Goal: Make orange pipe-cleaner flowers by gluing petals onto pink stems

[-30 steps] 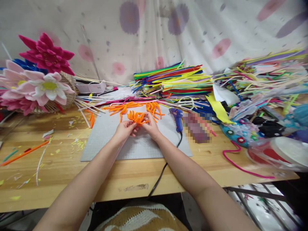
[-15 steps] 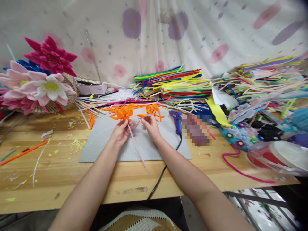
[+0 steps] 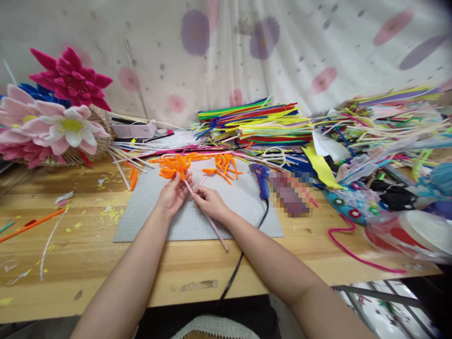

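An orange pipe-cleaner flower (image 3: 176, 165) is held at its base by my left hand (image 3: 173, 194), over the grey cutting mat (image 3: 144, 221). From the flower a pale pink stem (image 3: 216, 229) slants down to the right, past the mat's front edge. My right hand (image 3: 209, 201) pinches this stem a short way below the flower. Beyond my right hand lie several loose orange petals (image 3: 223, 165) on the mat. A blue glue gun (image 3: 262, 181) rests at the mat's right side.
Bundles of coloured pipe cleaners (image 3: 254, 122) line the back, with white-handled scissors (image 3: 273, 156) before them. Finished flowers (image 3: 72, 125) stand at the left. The glue gun's black cord (image 3: 233, 278) crosses the front edge. A plastic-wrapped tub (image 3: 409, 235) is at the right.
My right hand has come down and left from the loose petals and now grips the pink stem. The flower has tilted a little, its stem's lower end swinging right.
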Demonstrator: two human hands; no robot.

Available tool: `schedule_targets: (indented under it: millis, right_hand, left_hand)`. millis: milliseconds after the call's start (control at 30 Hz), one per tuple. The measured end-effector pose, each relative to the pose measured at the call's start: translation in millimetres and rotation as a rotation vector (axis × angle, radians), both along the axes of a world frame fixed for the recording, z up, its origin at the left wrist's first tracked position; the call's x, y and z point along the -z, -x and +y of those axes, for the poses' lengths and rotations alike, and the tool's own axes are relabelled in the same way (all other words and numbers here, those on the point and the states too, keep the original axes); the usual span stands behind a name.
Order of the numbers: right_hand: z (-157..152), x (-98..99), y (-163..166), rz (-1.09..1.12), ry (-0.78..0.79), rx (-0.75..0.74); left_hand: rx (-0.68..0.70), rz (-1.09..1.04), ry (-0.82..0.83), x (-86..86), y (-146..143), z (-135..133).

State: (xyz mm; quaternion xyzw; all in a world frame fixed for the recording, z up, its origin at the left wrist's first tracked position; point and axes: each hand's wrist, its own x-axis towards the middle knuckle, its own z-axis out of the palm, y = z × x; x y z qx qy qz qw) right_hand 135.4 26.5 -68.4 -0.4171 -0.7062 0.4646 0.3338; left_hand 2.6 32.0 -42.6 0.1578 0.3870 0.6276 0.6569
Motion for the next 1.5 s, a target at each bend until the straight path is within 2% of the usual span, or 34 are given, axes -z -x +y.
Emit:
schedule_targets:
  millis: [133,300,467,667,800,1000,1100,1200,1300,1500]
  right_hand:
    - [0.4,-0.4,1.3,-0.017,-0.032,0.027]
    - [0.0,-1.6,0.7,-0.01,-0.043,-0.018]
    - [-3.1,-4.8,-1.2,-0.123,-0.096,-0.046]
    - [-0.9,-4.8,-4.9,-0.195,-0.129,0.05]
    - [1.5,-4.9,-7.0,-0.114,-0.095,0.113]
    - [-0.2,-5.5,-5.7,0.062,0.02,-0.02]
    - [1.8,-0.9,-4.7,0.094,0.071,-0.006]
    - [6.3,2.8,-4.9,0.146,0.156,0.055]
    - [10.1,2.6,-6.0,0.204,0.202,0.043]
    - [11.2,-2.0,-5.2,0.158,0.211,-0.012]
  left_hand:
    - [-0.05,0.005,0.025,-2.2,1.7,1.1]
    - [-0.113,-0.005,0.033,-3.2,1.9,4.5]
    - [-0.202,-0.032,-0.003,-5.4,13.7,11.2]
    - [-0.278,-0.044,-0.004,-8.9,28.8,16.1]
    - [-0.233,-0.027,0.014,-9.1,27.0,16.3]
    - [-0.095,0.037,0.066,-1.6,-1.8,11.7]
    - [-0.03,0.071,0.09,2.4,-18.9,6.9]
    - [0.017,0.044,0.026,2.9,-25.4,4.3]
    - [0.075,0.009,-0.016,2.1,-23.1,5.1]
    - [-0.065,0.035,0.055,5.2,-21.4,9.1]
